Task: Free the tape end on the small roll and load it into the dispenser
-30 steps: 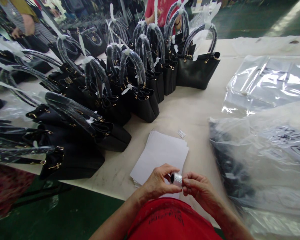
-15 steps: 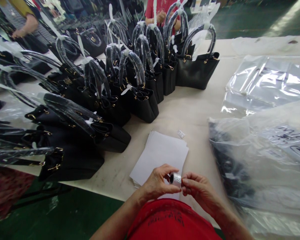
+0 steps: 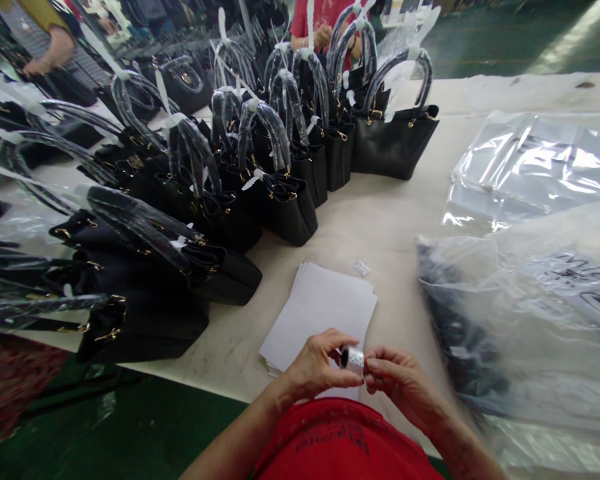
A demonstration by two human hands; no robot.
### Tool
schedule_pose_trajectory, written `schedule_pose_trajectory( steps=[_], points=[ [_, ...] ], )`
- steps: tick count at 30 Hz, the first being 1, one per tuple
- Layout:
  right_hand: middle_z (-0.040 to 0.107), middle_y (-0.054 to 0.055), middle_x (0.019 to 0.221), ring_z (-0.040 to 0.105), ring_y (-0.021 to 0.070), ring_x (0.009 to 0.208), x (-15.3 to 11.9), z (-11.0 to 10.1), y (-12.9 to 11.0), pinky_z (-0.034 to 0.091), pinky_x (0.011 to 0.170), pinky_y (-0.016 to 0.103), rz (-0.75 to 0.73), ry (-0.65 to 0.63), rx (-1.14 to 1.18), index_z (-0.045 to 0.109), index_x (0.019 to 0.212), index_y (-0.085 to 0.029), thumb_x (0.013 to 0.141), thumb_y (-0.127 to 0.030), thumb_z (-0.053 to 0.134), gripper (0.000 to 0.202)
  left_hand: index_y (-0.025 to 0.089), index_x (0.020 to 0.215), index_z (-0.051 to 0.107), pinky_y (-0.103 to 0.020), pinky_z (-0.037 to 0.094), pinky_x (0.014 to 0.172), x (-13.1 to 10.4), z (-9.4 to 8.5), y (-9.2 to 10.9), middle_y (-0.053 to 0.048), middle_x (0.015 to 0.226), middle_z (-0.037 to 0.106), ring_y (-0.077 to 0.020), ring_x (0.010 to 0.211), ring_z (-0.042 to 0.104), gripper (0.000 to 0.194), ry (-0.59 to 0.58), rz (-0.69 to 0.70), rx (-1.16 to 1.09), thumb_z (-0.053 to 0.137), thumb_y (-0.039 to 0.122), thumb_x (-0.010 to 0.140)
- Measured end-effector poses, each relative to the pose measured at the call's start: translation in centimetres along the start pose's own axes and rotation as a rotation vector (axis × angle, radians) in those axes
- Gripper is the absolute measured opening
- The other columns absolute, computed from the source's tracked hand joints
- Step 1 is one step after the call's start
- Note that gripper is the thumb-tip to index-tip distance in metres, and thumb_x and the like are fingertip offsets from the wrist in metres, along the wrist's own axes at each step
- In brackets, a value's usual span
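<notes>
My left hand [image 3: 320, 363] curls its thumb and fingers around a small roll of stickers [image 3: 355, 360], whitish and shiny with rows of dark marks and a dark core. At the roll's right edge, my right hand [image 3: 393, 373] has thumb and fingertips pinched together; whether they grip a loose end is too small to tell. Both hands hover over the near edge of a stack of white paper sheets [image 3: 325, 300]. A small white packet [image 3: 362, 268] lies just beyond the stack.
Several black handbags [image 3: 290, 207] with plastic-wrapped handles crowd the table's left and back. Flat clear plastic bags [image 3: 535, 160] lie at the right, with a large filled plastic bag [image 3: 530, 320] nearer. A person in red [image 3: 325, 30] stands across the table; another person's arm [image 3: 55, 50] shows at upper left.
Almost nothing differs. The roll and the fingers around it have shifted very slightly to the right.
</notes>
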State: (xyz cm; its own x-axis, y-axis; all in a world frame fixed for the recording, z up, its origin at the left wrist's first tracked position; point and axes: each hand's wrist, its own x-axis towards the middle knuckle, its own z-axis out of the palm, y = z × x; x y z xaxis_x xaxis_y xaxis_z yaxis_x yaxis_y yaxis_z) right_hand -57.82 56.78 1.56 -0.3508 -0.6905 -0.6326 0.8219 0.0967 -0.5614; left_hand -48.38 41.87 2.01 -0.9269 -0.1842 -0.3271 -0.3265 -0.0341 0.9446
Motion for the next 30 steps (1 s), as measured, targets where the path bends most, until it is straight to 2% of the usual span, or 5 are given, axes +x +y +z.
schedule_pose_trajectory(
  steps=[15,30],
  points=[
    [0.063,0.003,0.05,0.055,0.009,0.045,0.02,-0.11,0.32,0.045,0.048,0.019,0.007,0.002,0.0,0.068,0.06,-0.013,0.047,-0.032,0.088,0.031,0.013,0.104,0.066,-0.024,0.04,0.067,-0.12,-0.09,-0.13,-0.003,0.088,0.058,-0.013,0.075,0.052,0.051,0.016,0.02,0.062,0.077,0.022,0.054],
    [0.062,0.002,0.051,0.055,0.0087,0.045,0.04,-0.14,0.2,0.044,0.048,0.019,0.02,-0.019,0.009,0.067,0.061,-0.013,0.048,-0.032,0.087,0.03,0.014,0.104,0.066,-0.024,0.04,0.066,-0.15,-0.03,-0.27,-0.003,0.088,0.058,-0.0125,0.073,0.051,0.052,0.0,0.009,0.025,0.077,0.023,0.054]
  ],
)
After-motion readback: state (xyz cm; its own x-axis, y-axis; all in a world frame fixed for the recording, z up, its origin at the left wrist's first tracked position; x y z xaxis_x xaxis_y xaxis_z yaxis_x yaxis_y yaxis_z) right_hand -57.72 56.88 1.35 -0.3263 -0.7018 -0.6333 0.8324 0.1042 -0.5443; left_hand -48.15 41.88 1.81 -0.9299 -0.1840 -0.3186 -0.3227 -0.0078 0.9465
